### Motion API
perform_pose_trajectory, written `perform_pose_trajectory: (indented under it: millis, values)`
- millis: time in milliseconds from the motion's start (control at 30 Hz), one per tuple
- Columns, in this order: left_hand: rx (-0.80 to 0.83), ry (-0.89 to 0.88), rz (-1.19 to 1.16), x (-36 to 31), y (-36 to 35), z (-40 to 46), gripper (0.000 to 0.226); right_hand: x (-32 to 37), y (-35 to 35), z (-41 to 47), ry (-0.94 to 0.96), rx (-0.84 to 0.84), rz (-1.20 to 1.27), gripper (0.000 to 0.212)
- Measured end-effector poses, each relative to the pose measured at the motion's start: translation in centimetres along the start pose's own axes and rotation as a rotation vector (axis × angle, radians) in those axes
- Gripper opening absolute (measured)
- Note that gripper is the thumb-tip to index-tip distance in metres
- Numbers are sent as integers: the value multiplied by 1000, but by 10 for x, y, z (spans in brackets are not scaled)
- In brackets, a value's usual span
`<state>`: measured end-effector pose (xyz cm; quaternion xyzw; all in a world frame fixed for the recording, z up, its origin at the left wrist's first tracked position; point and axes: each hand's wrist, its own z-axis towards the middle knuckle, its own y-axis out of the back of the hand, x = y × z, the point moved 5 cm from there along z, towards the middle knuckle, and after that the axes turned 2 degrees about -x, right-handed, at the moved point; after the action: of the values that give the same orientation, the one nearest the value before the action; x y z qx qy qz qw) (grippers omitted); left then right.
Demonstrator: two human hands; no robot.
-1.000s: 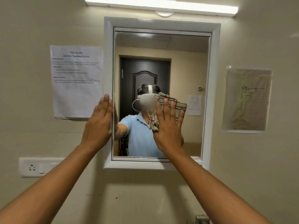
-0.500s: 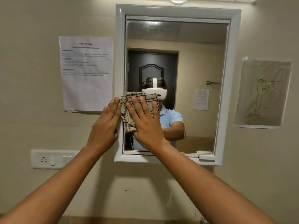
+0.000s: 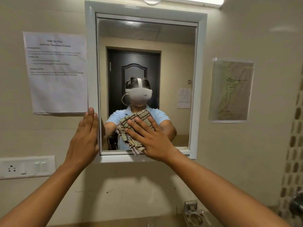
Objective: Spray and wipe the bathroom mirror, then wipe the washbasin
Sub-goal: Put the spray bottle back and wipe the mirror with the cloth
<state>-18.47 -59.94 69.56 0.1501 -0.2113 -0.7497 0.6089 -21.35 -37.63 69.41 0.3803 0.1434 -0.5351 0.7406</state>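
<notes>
A white-framed mirror (image 3: 180, 46) hangs on the beige wall straight ahead. My right hand (image 3: 150, 140) lies flat on the lower middle of the glass, fingers spread, pressing a folded checked beige cloth (image 3: 131, 126) against it. My left hand (image 3: 85, 138) rests flat and empty against the frame's lower left edge. The mirror reflects a person in a blue shirt with a white headset, and a dark door behind. No spray bottle is in view, and the washbasin is hidden below the picture's edge.
A printed paper sheet (image 3: 57, 72) is taped left of the mirror, a drawing (image 3: 231, 90) to its right. A white switch plate (image 3: 26, 167) sits low left. A metal holder (image 3: 195, 217) juts from the wall below. A lamp (image 3: 188, 0) glows above.
My right hand slid the cloth from the mirror's left edge down and right to the lower middle. My left hand stayed on the frame. The view tilted down slightly.
</notes>
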Motion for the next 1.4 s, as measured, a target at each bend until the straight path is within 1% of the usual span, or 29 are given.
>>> perform_pose_trajectory:
  millis: [167,333,367,467,500,600,700,767,867,933,1000,1100,1233,1400]
  values:
    - [-4,13,18,1,-3,0,80,-55,11,-40,-133,10,-55,68]
    - [-21,3,19,1,-4,-1,80,-88,18,-70,-374,7,-15,77]
    - [-28,-4,21,2,-4,-1,80,-87,17,-77,-425,2,-3,78]
    - [-11,2,32,4,-5,-2,95,-71,13,-88,-586,-33,67,72]
    - [-2,1,31,3,-5,-2,97,-62,12,-88,-645,-48,100,71]
    - [6,-8,33,5,-4,-3,99,-33,3,-81,-784,-84,181,71]
    - [-18,-37,29,7,-6,-3,97,-15,-5,-72,-837,-75,181,76]
    - [-33,-52,22,8,-7,-3,92,-5,-9,-59,-783,-54,186,76]
    - [-41,-61,1,9,-8,-4,87,22,-12,-25,-597,-18,174,77]
    - [-46,-73,-10,11,-8,-4,82,36,-11,0,-557,-40,180,76]
    - [-57,-108,-8,10,-5,-4,71,48,-10,26,-514,-50,187,75]
    - [-85,-131,-19,12,-2,-4,63,68,-12,54,-412,-64,205,82]
    - [-91,-156,-16,16,-4,-4,62,83,-16,55,-308,-61,198,73]
    - [-65,-133,-13,15,-7,-6,64,86,-23,36,-132,10,110,69]
